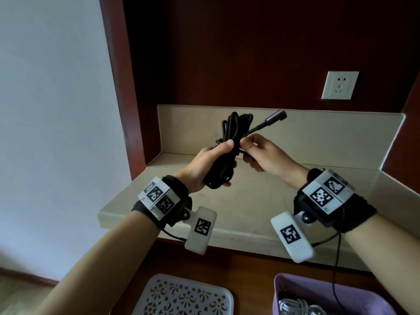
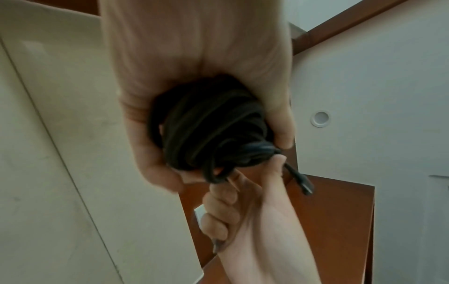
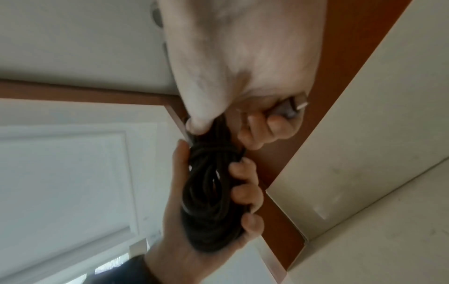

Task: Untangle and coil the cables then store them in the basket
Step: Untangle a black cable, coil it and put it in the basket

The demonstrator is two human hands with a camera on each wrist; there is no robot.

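Note:
A black cable (image 1: 223, 155) is bundled into a long coil held above the beige counter (image 1: 250, 201). My left hand (image 1: 211, 164) grips the coil's middle, fingers wrapped round it; in the left wrist view the coil (image 2: 209, 126) fills the palm. My right hand (image 1: 252, 153) pinches the cable's loose end right beside the left thumb. Its plug (image 1: 276, 117) sticks up to the right, and the plug (image 2: 305, 183) shows past the right hand's fingers. In the right wrist view the coil (image 3: 209, 201) hangs in the left hand (image 3: 194, 221).
A purple basket (image 1: 318, 294) with a white cable (image 1: 295, 306) inside stands at the bottom right. A white perforated tray (image 1: 181, 296) lies bottom centre. A wall socket (image 1: 339, 85) sits on the dark wood back panel. A white wall borders the left.

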